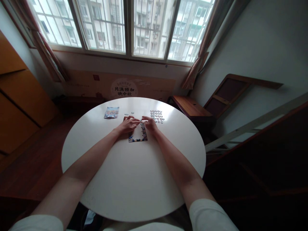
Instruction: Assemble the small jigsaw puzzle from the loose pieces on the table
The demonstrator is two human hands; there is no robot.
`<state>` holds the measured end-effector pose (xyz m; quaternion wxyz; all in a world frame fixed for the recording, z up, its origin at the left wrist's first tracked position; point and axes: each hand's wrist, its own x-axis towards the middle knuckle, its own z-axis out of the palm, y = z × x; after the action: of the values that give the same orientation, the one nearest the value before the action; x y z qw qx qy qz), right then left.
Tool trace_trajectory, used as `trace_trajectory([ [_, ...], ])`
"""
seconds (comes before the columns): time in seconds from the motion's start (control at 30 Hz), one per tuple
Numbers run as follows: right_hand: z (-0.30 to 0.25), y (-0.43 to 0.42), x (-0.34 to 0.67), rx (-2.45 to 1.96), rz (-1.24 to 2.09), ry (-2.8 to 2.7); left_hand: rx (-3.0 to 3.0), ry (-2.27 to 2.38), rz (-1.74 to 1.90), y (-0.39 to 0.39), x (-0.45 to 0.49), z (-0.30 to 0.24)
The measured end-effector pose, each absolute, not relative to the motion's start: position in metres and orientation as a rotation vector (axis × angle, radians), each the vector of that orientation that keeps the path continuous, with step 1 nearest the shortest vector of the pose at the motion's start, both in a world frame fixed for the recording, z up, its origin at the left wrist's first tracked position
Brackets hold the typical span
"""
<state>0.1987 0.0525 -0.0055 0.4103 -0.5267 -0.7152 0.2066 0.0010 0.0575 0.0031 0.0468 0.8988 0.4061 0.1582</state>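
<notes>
Pinching a surely light, flimsy piece by its edges is the right hand; left hand lies loosely open on the puzzle.

Round white table: part-built puzzle frame between left hand and right hand; loose pieces just beyond right hand; picture card beyond-left of left hand.

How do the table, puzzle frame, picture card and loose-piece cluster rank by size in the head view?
1. table
2. puzzle frame
3. picture card and loose-piece cluster look alike; unranked
</notes>
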Motion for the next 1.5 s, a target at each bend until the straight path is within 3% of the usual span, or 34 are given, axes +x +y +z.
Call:
trace_trajectory([
  [1.5, -0.009, 0.057, 0.202, -1.523, 0.255, -1.898, 2.700, 1.109, 0.683, 0.049, 0.002, 0.006],
])
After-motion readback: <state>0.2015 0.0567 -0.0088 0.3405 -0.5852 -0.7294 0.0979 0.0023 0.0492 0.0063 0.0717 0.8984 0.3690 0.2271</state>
